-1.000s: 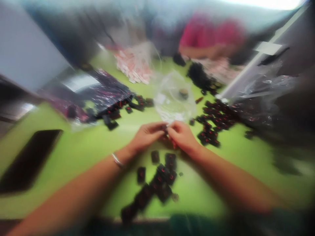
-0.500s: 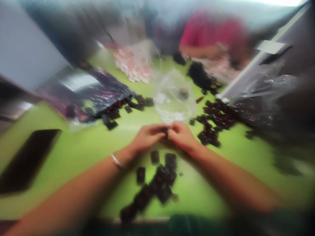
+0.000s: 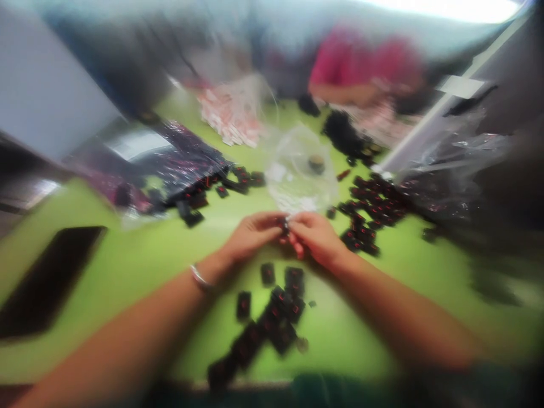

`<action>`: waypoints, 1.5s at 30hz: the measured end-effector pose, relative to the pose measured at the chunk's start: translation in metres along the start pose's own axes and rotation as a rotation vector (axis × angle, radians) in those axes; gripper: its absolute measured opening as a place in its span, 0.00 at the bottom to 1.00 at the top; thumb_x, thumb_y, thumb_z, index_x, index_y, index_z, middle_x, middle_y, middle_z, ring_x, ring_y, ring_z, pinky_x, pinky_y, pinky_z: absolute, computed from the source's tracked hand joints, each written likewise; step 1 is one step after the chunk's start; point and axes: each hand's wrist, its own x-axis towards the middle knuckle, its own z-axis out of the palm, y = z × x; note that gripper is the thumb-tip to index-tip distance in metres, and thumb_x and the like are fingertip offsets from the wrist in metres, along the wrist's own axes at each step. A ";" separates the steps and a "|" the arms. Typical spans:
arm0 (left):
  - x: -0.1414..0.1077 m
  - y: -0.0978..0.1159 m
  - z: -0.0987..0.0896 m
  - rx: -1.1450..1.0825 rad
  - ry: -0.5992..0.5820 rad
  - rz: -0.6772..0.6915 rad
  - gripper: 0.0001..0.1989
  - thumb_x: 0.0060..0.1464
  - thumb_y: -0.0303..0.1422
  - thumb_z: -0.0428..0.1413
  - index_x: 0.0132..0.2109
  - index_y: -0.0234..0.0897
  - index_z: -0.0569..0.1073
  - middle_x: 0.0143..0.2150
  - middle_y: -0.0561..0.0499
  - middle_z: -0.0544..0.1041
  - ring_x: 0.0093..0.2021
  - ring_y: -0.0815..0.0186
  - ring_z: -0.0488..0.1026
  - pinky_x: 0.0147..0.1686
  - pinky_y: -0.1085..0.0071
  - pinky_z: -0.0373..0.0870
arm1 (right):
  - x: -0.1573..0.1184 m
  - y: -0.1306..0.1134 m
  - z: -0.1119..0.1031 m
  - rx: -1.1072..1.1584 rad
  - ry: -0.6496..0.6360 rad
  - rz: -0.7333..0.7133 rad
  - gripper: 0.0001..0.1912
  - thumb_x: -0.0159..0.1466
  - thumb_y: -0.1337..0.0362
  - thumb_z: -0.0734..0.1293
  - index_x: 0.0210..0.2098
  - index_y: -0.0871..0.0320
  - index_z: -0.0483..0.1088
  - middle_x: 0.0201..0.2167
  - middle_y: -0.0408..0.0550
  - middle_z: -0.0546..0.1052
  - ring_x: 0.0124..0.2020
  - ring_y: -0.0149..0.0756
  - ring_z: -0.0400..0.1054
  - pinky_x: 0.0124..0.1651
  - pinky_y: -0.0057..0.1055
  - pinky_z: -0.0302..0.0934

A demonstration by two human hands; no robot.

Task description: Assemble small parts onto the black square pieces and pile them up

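Note:
The picture is blurred. My left hand [image 3: 253, 235] and my right hand [image 3: 317, 238] meet fingertip to fingertip above a green table [image 3: 140, 266], pinching one small dark piece [image 3: 285, 225] between them. Just below my wrists lies a string of small black square pieces with red marks [image 3: 272, 320]. More of the same black pieces [image 3: 369, 212] are heaped to the right of my right hand. A crumpled clear plastic bag [image 3: 300, 173] lies just beyond my fingers.
A dark flat slab [image 3: 46, 280] lies at the left edge. A dark shiny bag with black pieces [image 3: 187, 170] is at back left, and pale pink items [image 3: 232, 119] behind it. A person in a pink top [image 3: 365, 62] works across the table. Clear plastic [image 3: 459, 147] lies at the right.
My hands stay together over the same spot with only small finger movement. The view shifts slightly.

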 end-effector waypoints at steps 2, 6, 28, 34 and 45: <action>-0.001 -0.001 0.000 0.024 0.001 0.001 0.19 0.47 0.30 0.64 0.49 0.35 0.77 0.37 0.46 0.81 0.34 0.65 0.77 0.42 0.66 0.73 | -0.001 -0.001 0.001 -0.057 0.019 -0.002 0.09 0.57 0.60 0.64 0.25 0.57 0.62 0.15 0.37 0.70 0.11 0.24 0.59 0.14 0.21 0.55; -0.002 -0.003 0.001 0.122 0.015 0.000 0.20 0.46 0.32 0.64 0.49 0.35 0.77 0.41 0.44 0.81 0.38 0.62 0.78 0.45 0.62 0.74 | -0.001 -0.003 0.003 -0.259 0.064 -0.001 0.06 0.56 0.66 0.61 0.23 0.56 0.59 0.10 0.33 0.64 0.09 0.24 0.56 0.14 0.21 0.50; 0.001 -0.003 -0.003 0.064 -0.014 -0.014 0.19 0.46 0.31 0.65 0.47 0.36 0.78 0.42 0.44 0.81 0.37 0.62 0.77 0.44 0.63 0.73 | 0.003 0.003 0.006 -0.299 0.111 -0.068 0.07 0.57 0.65 0.60 0.24 0.55 0.58 0.10 0.33 0.62 0.10 0.24 0.56 0.14 0.22 0.50; 0.000 -0.009 -0.002 0.195 0.024 0.059 0.22 0.48 0.34 0.63 0.51 0.35 0.76 0.46 0.43 0.79 0.40 0.61 0.77 0.44 0.63 0.73 | 0.003 0.001 0.005 -0.381 0.130 -0.129 0.08 0.57 0.65 0.60 0.22 0.56 0.60 0.13 0.35 0.61 0.15 0.25 0.55 0.19 0.24 0.50; 0.012 0.034 -0.052 1.483 0.453 0.456 0.19 0.56 0.36 0.52 0.52 0.30 0.72 0.47 0.38 0.74 0.51 0.52 0.67 0.54 0.52 0.61 | 0.005 0.005 -0.002 -0.726 -0.007 -0.123 0.11 0.59 0.60 0.63 0.25 0.60 0.69 0.22 0.43 0.71 0.25 0.30 0.62 0.29 0.27 0.56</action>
